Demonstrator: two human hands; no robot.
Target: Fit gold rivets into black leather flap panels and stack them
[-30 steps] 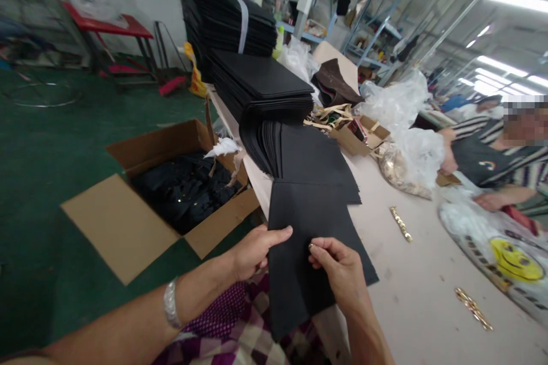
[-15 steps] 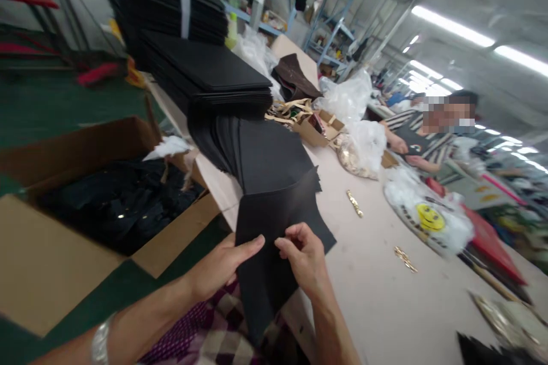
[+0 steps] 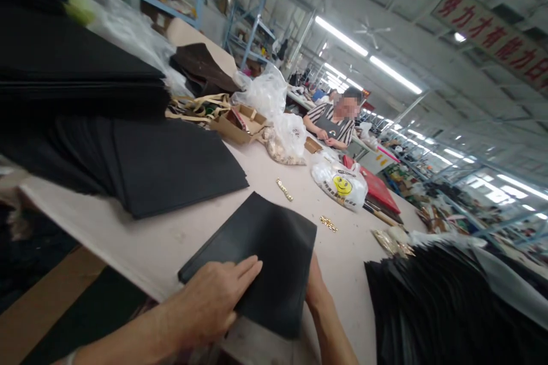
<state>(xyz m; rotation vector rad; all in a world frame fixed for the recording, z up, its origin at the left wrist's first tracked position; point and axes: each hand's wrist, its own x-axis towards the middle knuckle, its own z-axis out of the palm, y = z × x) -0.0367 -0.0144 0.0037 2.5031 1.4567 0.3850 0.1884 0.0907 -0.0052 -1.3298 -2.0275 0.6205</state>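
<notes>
A black leather-like sheet (image 3: 278, 262) is tilted over the near edge of the table. My left hand (image 3: 218, 293) lies on the sheet's near left part, its fingers stretched flat across the surface. Along the right edge, my right hand (image 3: 314, 285) grips the sheet, with most of its fingers hidden behind it. Farther left, a fanned pile of similar black sheets (image 3: 180, 162) rests on the table. Two short gold-coloured chain pieces, one chain (image 3: 284, 189) and another chain (image 3: 329, 223), lie beyond the sheet.
Black pieces (image 3: 445, 302) are stacked at the right. A smiley-face plastic bag (image 3: 340, 185), a bag of small parts (image 3: 285, 142) and an open cardboard box (image 3: 240, 124) stand along the pale table (image 3: 141, 251). Across the table, a person (image 3: 331, 122) works.
The sheet is now apart from the pile, over the table. My left hand has gone from the sheet's edge to flat on top; my right moved to its right edge. The view swung right.
</notes>
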